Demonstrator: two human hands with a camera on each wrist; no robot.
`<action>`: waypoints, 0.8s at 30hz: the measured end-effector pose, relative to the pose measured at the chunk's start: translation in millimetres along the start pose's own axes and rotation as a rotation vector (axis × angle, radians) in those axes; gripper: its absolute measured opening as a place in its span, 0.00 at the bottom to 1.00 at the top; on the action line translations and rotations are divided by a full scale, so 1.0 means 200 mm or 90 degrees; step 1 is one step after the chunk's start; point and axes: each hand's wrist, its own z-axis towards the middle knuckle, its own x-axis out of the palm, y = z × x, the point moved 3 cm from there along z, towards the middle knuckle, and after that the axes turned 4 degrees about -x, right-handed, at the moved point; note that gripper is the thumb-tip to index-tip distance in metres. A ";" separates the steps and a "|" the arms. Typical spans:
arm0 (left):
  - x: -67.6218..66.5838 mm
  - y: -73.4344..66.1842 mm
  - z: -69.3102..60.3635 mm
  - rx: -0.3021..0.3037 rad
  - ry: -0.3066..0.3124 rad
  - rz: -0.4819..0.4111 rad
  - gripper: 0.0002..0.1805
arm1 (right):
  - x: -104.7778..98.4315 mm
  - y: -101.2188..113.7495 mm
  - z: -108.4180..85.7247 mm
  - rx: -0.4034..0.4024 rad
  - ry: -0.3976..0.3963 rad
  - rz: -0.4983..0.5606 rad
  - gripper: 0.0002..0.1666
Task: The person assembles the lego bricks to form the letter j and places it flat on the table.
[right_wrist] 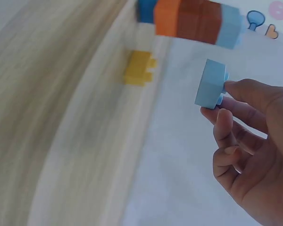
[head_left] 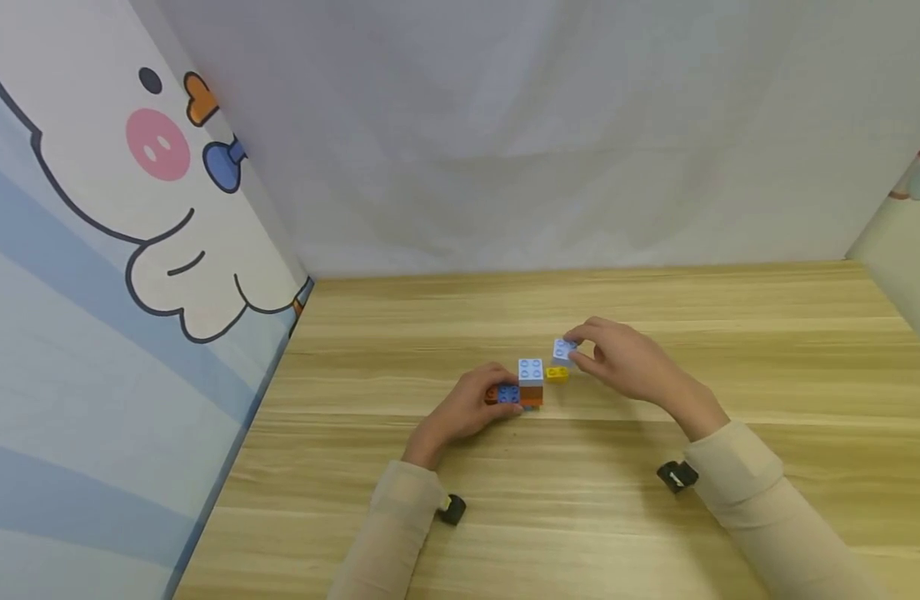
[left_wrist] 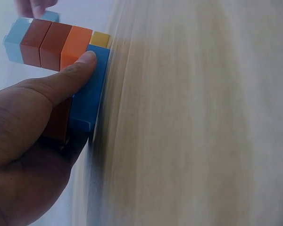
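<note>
A small brick tower stands on the table, with a light blue brick on top. Below it come two brown bricks, an orange brick and a long blue brick at the base. My left hand grips the low part of this build, its thumb against the blue brick in the left wrist view. To the right of the tower, my right hand pinches a loose light blue brick between thumb and fingers, raised above the table. A yellow brick lies beside the tower.
The wooden table spreads around both hands. A pale cloth wall rises behind it, and a panel with a cartoon figure borders the left side. Each wrist carries a small black device.
</note>
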 end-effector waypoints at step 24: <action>-0.01 -0.02 -0.01 0.026 -0.008 -0.001 0.21 | -0.05 0.23 0.05 -0.068 -0.006 0.047 0.17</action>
